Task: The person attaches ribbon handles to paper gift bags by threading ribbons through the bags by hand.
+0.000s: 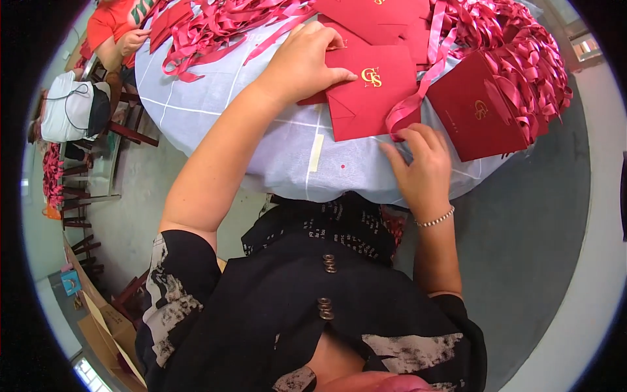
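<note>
A flat red paper bag [372, 104] with a gold monogram lies at the near side of the cloth-covered table. My left hand [304, 62] is closed at its upper left edge, thumb on the front and the other fingers curled, tips partly hidden. A shiny pink ribbon [418, 98] runs down across the bag's right side. At its lower looped end, my right hand [424, 160] has thumb and index finger closed by the bag's lower right corner. More red bags [392, 26] lie beneath and behind this one.
To the right leans a stack of red bags [480, 108] with many ribbons bunched on top. Loose ribbons [209, 42] cover the far left of the table [287, 157]. Another person's hand [132, 41] is at the far left. A white bag [68, 108] rests on a stool.
</note>
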Tool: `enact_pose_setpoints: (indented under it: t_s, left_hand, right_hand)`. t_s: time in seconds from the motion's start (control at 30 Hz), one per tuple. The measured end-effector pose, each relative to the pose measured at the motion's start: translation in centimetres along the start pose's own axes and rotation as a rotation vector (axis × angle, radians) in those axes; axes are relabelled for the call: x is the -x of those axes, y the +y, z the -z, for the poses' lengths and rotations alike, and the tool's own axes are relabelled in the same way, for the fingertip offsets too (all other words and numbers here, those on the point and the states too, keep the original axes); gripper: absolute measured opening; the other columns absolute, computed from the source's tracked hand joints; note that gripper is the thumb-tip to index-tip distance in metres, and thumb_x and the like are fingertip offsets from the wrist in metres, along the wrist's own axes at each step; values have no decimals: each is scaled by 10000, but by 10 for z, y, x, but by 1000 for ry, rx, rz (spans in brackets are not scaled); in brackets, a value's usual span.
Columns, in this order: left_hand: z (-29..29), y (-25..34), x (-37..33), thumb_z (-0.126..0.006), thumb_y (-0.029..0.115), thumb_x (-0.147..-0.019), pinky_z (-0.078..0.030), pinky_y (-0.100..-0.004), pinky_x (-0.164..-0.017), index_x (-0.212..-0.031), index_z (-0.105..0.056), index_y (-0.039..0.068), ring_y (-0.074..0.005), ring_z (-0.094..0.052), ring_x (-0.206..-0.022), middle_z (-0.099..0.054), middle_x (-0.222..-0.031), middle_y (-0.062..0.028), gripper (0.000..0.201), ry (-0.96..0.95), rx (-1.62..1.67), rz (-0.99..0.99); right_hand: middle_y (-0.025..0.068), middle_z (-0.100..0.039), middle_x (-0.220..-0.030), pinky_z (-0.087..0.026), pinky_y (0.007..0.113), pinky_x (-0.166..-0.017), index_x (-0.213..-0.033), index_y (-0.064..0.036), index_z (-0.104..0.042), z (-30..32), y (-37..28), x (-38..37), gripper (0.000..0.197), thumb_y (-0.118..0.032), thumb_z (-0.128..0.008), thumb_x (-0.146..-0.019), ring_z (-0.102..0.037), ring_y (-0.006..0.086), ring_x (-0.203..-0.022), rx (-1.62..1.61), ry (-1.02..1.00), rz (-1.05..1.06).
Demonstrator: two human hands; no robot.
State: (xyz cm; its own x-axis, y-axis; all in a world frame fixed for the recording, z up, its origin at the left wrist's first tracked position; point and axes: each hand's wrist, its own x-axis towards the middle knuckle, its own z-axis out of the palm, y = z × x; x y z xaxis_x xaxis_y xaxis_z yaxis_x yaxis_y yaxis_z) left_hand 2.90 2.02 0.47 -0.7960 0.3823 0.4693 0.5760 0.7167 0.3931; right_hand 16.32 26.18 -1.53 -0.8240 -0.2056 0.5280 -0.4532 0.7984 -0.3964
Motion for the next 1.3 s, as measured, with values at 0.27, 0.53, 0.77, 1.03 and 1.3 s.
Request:
enact_pose_setpoints:
  t_s: [0.27, 0.53, 0.77, 1.03, 1.3]
  left_hand:
    - [19, 14, 21, -869, 274, -755, -510, -348, -838, -997, -620, 12, -240, -625, -927, -632, -998, -106, 436, -73, 133, 114]
    - [46, 18, 38, -825, 130, -804, -479, -269, -805, -892, -595, 6, -125, -578, -896, -586, -932, -36, 276, -49, 355, 164]
    - [84, 11, 48, -684, 115, -964, -487, -221, -778, -971, -664, 9, -38, -588, -854, -658, -892, 38, 108, -61, 660, 261]
    - [76, -1, 70, -715, 96, -943, -464, -205, -805, -997, -662, 26, -27, -559, -883, -627, -935, 53, 103, -176, 547, 380]
    - [73, -10, 85, -837, 132, -758, -485, -329, -891, -948, -659, 3, -216, -613, -964, -635, -966, -64, 290, 27, 211, 155]
  right_hand:
    - [132, -645, -948, -509, 419, -749, -870, 0, -637, -16, -11, -6, 110, -40, -734, -836, -628, 343, -858, -276, 22, 30]
    - [69, -660, -846, -477, 261, -620, -1047, -23, -610, -14, -15, -13, 66, -79, -595, -1014, -576, 118, -672, -814, 127, -229]
    - [54, -656, -837, -318, 165, -498, -1213, -7, -622, 35, 17, -34, 200, -60, -527, -1045, -468, 30, -613, -1036, 614, -342]
    - [126, -648, -841, -542, 395, -696, -1066, -59, -728, 26, 13, -31, 329, 86, -609, -796, -651, 335, -757, -197, -313, 144]
    - [176, -677, -1058, -528, 433, -858, -1059, -14, -692, 32, 21, -25, 266, -18, -702, -793, -654, 369, -962, 5, -248, 229]
